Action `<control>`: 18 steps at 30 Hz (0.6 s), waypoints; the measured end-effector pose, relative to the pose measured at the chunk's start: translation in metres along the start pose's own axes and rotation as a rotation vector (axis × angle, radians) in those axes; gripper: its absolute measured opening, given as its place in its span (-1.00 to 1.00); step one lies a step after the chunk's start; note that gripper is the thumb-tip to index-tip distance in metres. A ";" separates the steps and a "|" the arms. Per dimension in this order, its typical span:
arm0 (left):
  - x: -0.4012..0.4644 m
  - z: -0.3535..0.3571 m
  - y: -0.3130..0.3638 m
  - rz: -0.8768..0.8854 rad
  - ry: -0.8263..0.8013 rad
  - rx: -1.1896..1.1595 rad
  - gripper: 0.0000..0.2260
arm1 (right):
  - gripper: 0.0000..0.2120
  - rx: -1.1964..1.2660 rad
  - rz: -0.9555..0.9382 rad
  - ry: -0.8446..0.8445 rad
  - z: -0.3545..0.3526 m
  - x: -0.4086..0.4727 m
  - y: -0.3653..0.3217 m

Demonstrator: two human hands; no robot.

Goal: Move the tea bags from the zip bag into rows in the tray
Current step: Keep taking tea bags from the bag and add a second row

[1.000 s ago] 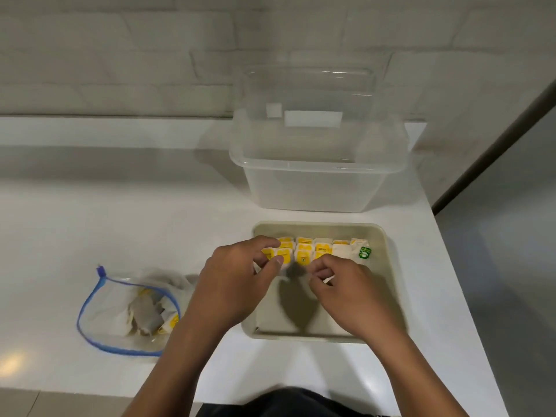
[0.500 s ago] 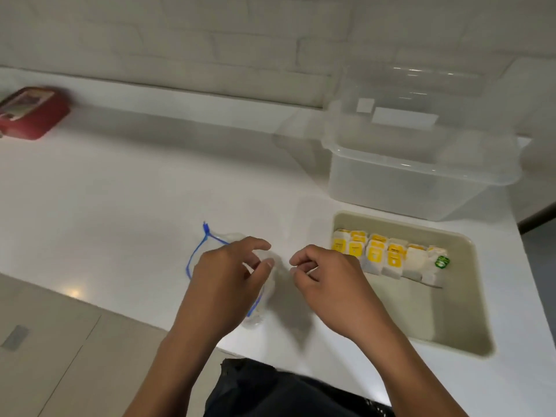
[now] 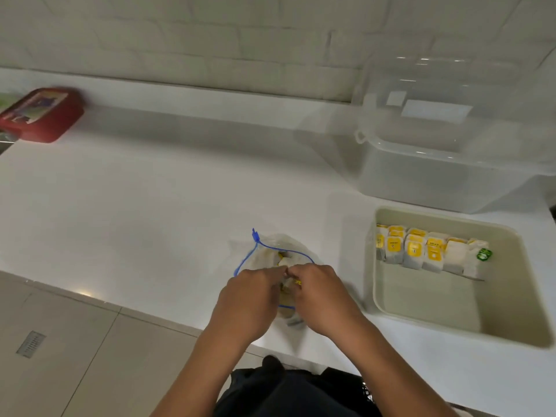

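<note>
A clear zip bag (image 3: 272, 249) with a blue seal lies open on the white counter near its front edge, with several tea bags inside. Both hands are at its mouth, fingertips meeting. My left hand (image 3: 249, 299) grips the bag's near edge. My right hand (image 3: 323, 297) pinches a tea bag (image 3: 296, 282) with a yellow tag inside the bag. To the right sits the beige tray (image 3: 421, 305). Along its far side stands one row of tea bags (image 3: 430, 252), mostly with yellow tags, and one with a green tag at the right end.
A large clear plastic tub (image 3: 445, 164) stands behind the tray against the tiled wall. A red box (image 3: 42, 114) sits at the far left of the counter. The counter's front edge runs just below the zip bag, with tiled floor beyond it.
Both hands have left the tray and moved left to the zip bag, reaching into its mouth. The view has swung left, and the row in the tray is unchanged.
</note>
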State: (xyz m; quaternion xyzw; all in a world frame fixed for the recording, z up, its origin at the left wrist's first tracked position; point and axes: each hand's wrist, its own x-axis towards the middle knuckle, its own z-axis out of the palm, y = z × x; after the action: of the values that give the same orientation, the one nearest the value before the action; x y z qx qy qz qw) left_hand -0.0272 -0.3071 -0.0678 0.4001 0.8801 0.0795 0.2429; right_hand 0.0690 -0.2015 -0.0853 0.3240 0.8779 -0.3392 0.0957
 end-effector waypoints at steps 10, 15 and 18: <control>0.002 0.010 -0.014 0.052 -0.012 0.066 -0.65 | -0.79 -0.180 0.148 0.162 0.019 -0.007 0.005; 0.004 0.010 -0.020 0.057 0.008 0.018 -0.66 | -0.80 -0.217 0.123 0.268 0.018 -0.007 0.007; 0.003 0.007 -0.022 0.052 0.031 -0.079 -0.69 | -0.81 -0.123 0.125 0.336 0.015 -0.008 0.007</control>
State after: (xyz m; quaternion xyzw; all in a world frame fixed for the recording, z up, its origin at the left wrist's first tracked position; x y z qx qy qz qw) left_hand -0.0407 -0.3201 -0.0821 0.4115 0.8692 0.1267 0.2429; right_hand 0.0791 -0.2110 -0.0972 0.4237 0.8788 -0.2193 -0.0115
